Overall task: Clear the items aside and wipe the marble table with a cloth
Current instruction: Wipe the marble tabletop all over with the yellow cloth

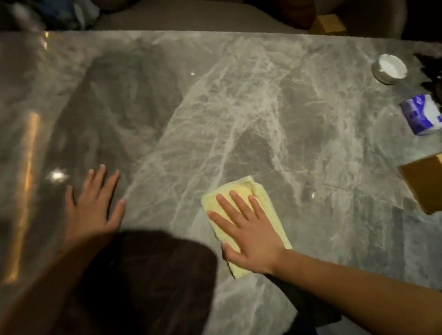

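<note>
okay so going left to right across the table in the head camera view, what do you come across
Left hand flat on the marble table → yellow cloth under the right hand → white round dish → blue and white packet

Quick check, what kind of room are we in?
Probably a living room at home: a low marble table, what looks like a sofa behind it, and an ashtray on the table.

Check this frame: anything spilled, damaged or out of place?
Nothing stands out. The right hand presses the folded yellow cloth flat on the grey marble table; items sit along the right edge.
</note>
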`<state>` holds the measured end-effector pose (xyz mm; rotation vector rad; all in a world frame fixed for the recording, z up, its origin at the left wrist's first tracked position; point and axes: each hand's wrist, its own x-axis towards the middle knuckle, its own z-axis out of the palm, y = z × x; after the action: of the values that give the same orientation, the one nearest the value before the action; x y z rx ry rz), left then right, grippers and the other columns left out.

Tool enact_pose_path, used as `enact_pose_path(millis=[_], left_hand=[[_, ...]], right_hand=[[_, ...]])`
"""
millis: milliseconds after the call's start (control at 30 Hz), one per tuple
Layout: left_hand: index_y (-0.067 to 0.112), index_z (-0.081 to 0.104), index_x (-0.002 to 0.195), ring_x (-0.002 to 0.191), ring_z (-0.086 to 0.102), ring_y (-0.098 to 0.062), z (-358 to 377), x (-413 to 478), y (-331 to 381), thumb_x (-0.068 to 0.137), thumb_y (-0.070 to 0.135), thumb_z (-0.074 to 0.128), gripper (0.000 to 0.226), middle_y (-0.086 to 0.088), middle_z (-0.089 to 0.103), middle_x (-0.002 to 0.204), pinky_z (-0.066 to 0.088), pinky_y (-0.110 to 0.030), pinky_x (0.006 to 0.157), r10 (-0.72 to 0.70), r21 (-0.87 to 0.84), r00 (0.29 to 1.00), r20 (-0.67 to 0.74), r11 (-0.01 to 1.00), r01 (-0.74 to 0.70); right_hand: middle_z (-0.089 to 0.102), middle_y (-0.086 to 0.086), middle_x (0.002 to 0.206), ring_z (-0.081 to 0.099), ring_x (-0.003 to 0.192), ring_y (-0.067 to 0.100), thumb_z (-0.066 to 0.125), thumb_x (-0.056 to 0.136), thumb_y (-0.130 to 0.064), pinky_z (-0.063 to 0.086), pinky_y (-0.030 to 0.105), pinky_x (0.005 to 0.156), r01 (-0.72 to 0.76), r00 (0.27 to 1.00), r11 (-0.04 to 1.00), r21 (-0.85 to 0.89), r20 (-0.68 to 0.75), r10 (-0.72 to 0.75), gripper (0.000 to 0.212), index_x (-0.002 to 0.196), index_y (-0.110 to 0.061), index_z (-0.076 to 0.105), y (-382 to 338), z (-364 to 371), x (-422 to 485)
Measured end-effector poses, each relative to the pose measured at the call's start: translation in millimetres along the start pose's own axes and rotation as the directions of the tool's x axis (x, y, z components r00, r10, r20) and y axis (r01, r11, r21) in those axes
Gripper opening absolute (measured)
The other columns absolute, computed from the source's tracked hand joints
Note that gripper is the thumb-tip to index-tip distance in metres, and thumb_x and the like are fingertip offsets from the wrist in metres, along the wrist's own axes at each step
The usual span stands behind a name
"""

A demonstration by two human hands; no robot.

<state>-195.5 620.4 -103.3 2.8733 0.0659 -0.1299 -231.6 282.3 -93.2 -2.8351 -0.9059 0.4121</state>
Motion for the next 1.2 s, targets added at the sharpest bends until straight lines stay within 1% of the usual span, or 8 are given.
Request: enact_pose_path(millis=[133, 233, 333, 533, 733, 833, 1000, 1200], left_hand=[[0.015, 0.046, 0.138, 0.142, 0.029, -0.024, 12.2, -49.9, -12.2, 0.087, 0.041, 0.031, 0.059, -0.009, 0.035, 0.152, 0.016, -0.054, 0.112, -0.237, -0.09, 0.962, -0.137, 0.97, 0.226], [0.013, 0.049, 0.135, 0.142, 0.03, -0.024, 12.6, -47.6, -10.5, 0.085, 0.035, 0.032, 0.057, -0.01, 0.037, 0.151, 0.015, -0.054, 0.112, -0.313, -0.166, 0.933, -0.179, 0.944, 0.285], [0.015, 0.051, 0.134, 0.141, 0.032, -0.023, 8.4, -44.8, -6.6, 0.082, 0.027, 0.03, 0.057, -0.008, 0.038, 0.151, 0.016, -0.054, 0.112, -0.321, -0.168, 0.93, -0.176, 0.941, 0.293], [0.017, 0.049, 0.134, 0.141, 0.032, -0.023, 6.1, -44.9, -9.6, 0.079, 0.014, 0.035, 0.056, -0.007, 0.039, 0.15, 0.018, -0.054, 0.111, -0.319, -0.115, 0.932, -0.17, 0.946, 0.303], [0.021, 0.045, 0.137, 0.143, 0.027, -0.019, 4.0, -46.3, -13.2, 0.081, 0.022, 0.03, 0.057, -0.003, 0.034, 0.153, 0.014, -0.052, 0.115, -0.352, -0.126, 0.927, -0.132, 0.933, 0.336], [0.018, 0.045, 0.134, 0.143, 0.026, -0.024, -2.1, -44.6, -7.1, 0.085, 0.026, 0.029, 0.053, -0.008, 0.035, 0.151, 0.014, -0.052, 0.113, -0.304, -0.158, 0.939, -0.161, 0.947, 0.279], [0.013, 0.044, 0.128, 0.131, 0.037, -0.035, 2.3, -43.0, -5.3, 0.089, 0.032, 0.026, 0.047, -0.02, 0.041, 0.137, 0.027, -0.054, 0.111, -0.245, -0.133, 0.947, -0.206, 0.966, 0.221], [0.021, 0.047, 0.127, 0.118, 0.048, -0.039, 19.8, -9.3, 36.6, 0.089, 0.049, 0.028, 0.051, -0.014, 0.05, 0.126, 0.037, -0.053, 0.104, -0.192, -0.056, 0.977, -0.089, 0.981, 0.187]], right_hand=[[0.005, 0.002, 0.163, -0.003, 0.15, 0.029, 0.044, 0.085, -0.058, 0.0, 0.054, 0.117, 0.189, 0.982, 0.982, -0.008, 0.018, -0.188, 0.077, 0.153, -0.032, 0.018, -69.2, 8.0, 40.9], [0.006, 0.0, 0.163, -0.002, 0.15, 0.029, 0.04, 0.086, -0.055, -0.005, 0.053, 0.118, 0.261, 0.965, 0.965, -0.004, 0.035, -0.26, 0.075, 0.153, -0.032, 0.016, -116.4, 11.6, 64.6], [0.014, 0.002, 0.162, 0.005, 0.149, 0.031, 0.029, 0.085, -0.052, -0.001, 0.057, 0.117, 0.285, 0.957, 0.958, -0.022, 0.069, -0.283, 0.07, 0.151, -0.028, 0.024, -147.1, 16.5, 81.4], [0.018, 0.004, 0.161, 0.006, 0.149, 0.03, 0.039, 0.086, -0.05, 0.003, 0.059, 0.116, 0.277, 0.96, 0.96, 0.041, 0.027, -0.278, 0.067, 0.148, -0.026, 0.033, -151.2, 22.4, 83.0], [0.014, 0.0, 0.161, 0.007, 0.149, 0.025, 0.058, 0.083, -0.052, 0.011, 0.056, 0.118, 0.309, 0.951, 0.951, 0.005, 0.019, -0.309, 0.075, 0.149, -0.03, 0.03, -136.8, 19.4, 80.4], [0.014, -0.004, 0.161, 0.007, 0.149, 0.022, 0.056, 0.082, -0.054, 0.004, 0.053, 0.117, 0.263, 0.965, 0.963, -0.054, -0.001, -0.263, 0.073, 0.148, -0.034, 0.032, -114.7, 18.0, 69.2], [0.031, 0.0, 0.157, 0.021, 0.147, 0.025, 0.062, 0.082, -0.045, 0.003, 0.052, 0.117, 0.088, 0.978, 0.986, 0.139, -0.198, -0.059, 0.061, 0.139, -0.03, 0.049, -47.9, 14.2, 36.7], [0.024, -0.001, 0.159, 0.018, 0.148, 0.025, 0.054, 0.072, -0.051, 0.006, 0.05, 0.116, -0.151, 0.975, 0.987, 0.057, -0.159, 0.158, 0.079, 0.147, -0.035, 0.034, 45.3, 8.2, -17.3]])
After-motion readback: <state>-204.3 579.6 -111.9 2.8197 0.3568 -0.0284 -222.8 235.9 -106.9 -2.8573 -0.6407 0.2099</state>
